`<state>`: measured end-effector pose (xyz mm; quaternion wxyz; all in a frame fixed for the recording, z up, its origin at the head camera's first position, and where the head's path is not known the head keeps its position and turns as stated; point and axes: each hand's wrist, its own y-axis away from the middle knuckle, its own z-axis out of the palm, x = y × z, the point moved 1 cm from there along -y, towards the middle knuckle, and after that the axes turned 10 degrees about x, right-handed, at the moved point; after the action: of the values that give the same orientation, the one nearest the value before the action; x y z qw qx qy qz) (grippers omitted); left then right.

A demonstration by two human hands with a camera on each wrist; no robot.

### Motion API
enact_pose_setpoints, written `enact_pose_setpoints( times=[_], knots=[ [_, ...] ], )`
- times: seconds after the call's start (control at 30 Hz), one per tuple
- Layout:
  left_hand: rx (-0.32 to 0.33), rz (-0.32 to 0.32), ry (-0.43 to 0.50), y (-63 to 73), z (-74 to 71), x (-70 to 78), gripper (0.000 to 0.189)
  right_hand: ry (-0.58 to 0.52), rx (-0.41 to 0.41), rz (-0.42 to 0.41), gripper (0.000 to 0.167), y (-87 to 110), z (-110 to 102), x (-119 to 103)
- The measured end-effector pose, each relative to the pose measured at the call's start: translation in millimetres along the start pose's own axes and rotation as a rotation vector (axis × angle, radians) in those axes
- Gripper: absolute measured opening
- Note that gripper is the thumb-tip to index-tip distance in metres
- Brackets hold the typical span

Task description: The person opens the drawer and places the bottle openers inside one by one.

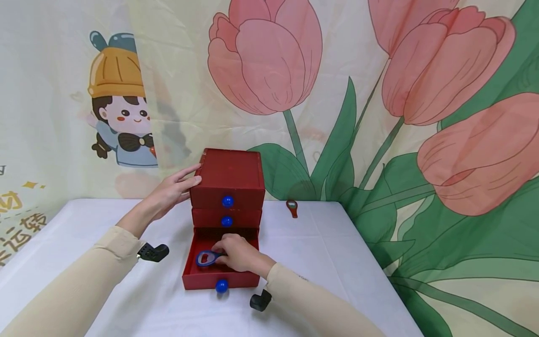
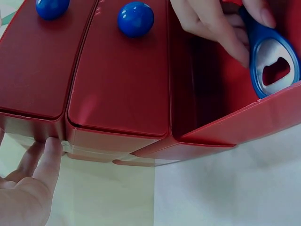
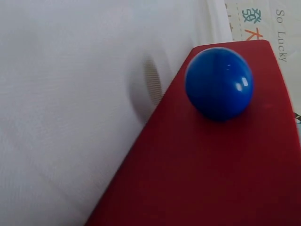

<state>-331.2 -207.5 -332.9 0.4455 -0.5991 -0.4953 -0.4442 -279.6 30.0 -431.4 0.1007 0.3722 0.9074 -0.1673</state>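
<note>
A small red chest of drawers [image 1: 231, 168] stands on the table, its bottom drawer [image 1: 200, 282] pulled out and the upper two closed. With extended fingers, my left hand [image 1: 170, 193] touches the chest's upper left side; the left wrist view shows its fingertips [image 2: 52, 147] against that wall. My right hand [image 1: 239, 252] reaches into the bottom drawer and pinches the handle of a blue bottle opener [image 2: 270, 49]. Its ring-shaped metal head points left, above the drawer floor. The right wrist view shows a red drawer front with a blue knob [image 3: 218, 84], but no hand.
A red bottle opener [image 1: 294, 211] lies on the white-covered table [image 1: 311, 262], to the right of the chest near the back edge. Behind the table hangs a printed curtain [image 1: 181, 56] with tulips and a cartoon figure. Blue round knobs [image 1: 228, 201] stick out from the drawer fronts.
</note>
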Motion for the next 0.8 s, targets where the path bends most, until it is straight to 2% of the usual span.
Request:
enact_pose_setpoints(
  times=[0.3, 0.47, 0.63, 0.8],
  knots=[
    [0.002, -0.004, 0.008, -0.6, -0.9, -0.7, 0.079, -0.005, -0.029, 0.038, 0.034, -2.9, 10.2, -0.3],
    [0.000, -0.011, -0.002, -3.5, 1.8, 0.4, 0.079, -0.022, -0.038, 0.053, 0.035, 0.2, 7.0, 1.7],
    [-0.007, -0.008, -0.015, -3.1, 1.7, 0.0, 0.079, -0.023, -0.010, 0.002, 0.034, 6.3, -8.6, 4.5],
    [-0.013, -0.005, -0.019, -3.4, -0.1, -1.2, 0.080, -0.030, 0.023, -0.011, 0.035, 20.9, -38.3, 14.6]
  ],
)
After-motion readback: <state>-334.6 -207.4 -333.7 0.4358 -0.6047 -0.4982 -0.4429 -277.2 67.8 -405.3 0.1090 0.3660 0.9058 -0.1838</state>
